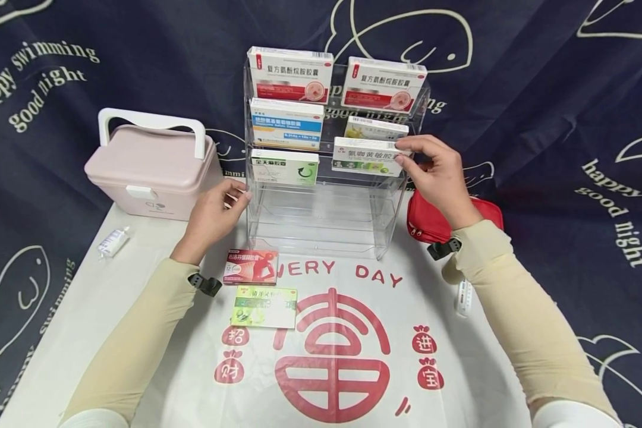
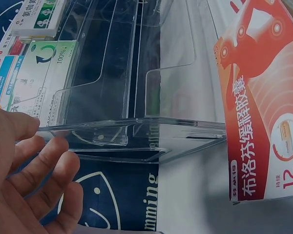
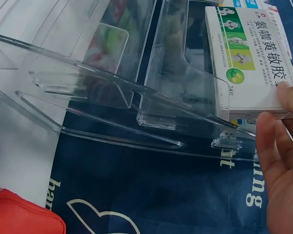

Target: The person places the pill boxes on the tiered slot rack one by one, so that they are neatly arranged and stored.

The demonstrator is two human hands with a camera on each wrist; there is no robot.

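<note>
A clear acrylic tiered rack (image 1: pixel 321 217) stands on the table with medicine boxes in its upper tiers. My right hand (image 1: pixel 440 172) pinches the right end of a white medicine box with a green strip (image 1: pixel 365 161), thumb on its front. This box sits at the third tier on the right, overlapping a yellow-and-white box (image 1: pixel 377 127) behind it. In the right wrist view, the white box (image 3: pixel 246 63) shows its printed front. My left hand (image 1: pixel 214 214) is at the rack's left side, fingers loosely bent, fingertips right at the edge beside a green-and-white box (image 1: pixel 285 168).
A red box (image 1: pixel 250 266) and a green box (image 1: pixel 264 307) lie on the table before the rack. Left stands a pink lidded case (image 1: pixel 152 166) near a small white packet (image 1: pixel 113 242). A red zip pouch (image 1: pixel 487 213) and a white thermometer-like item (image 1: pixel 463 298) lie right.
</note>
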